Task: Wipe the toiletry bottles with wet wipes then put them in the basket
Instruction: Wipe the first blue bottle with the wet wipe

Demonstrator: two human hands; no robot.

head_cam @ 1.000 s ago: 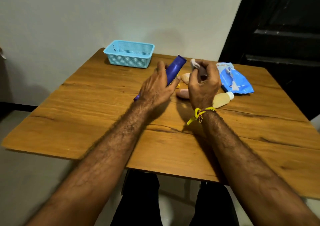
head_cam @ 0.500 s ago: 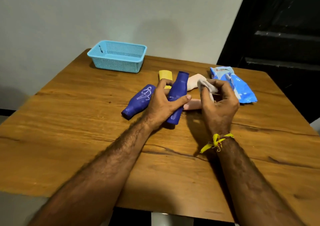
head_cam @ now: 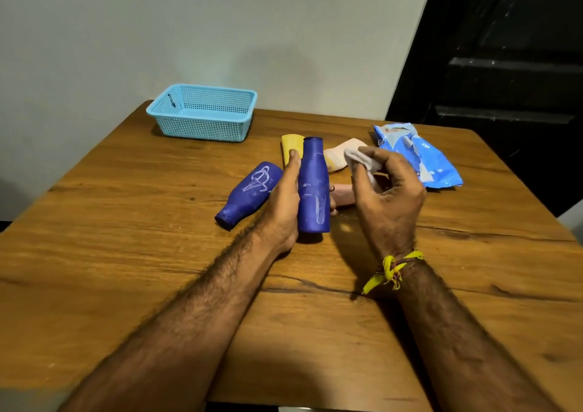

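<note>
My left hand [head_cam: 284,203] grips a tall dark blue bottle [head_cam: 313,187], standing upright on the wooden table [head_cam: 126,254], with pale scribbles on its side. Just to its right, my right hand [head_cam: 389,194] pinches a bunched white wet wipe [head_cam: 359,159], apart from the bottle. A second blue bottle [head_cam: 249,195] with scribbles lies on its side to the left. Behind them lie a yellow bottle [head_cam: 289,146], a white and yellow bottle [head_cam: 339,154] and a pink bottle [head_cam: 342,194], partly hidden. The light blue mesh basket [head_cam: 203,113] stands at the back left, with no bottles showing in it.
A blue pack of wet wipes [head_cam: 419,156] lies at the back right of the table. A pale wall runs behind the table and a dark doorway stands at the right. A yellow thread is tied round my right wrist.
The blue bottle has been turned upright in my left hand, scribbled side toward me. My right hand, still with the wipe, has stayed beside it. The view has drawn closer.
</note>
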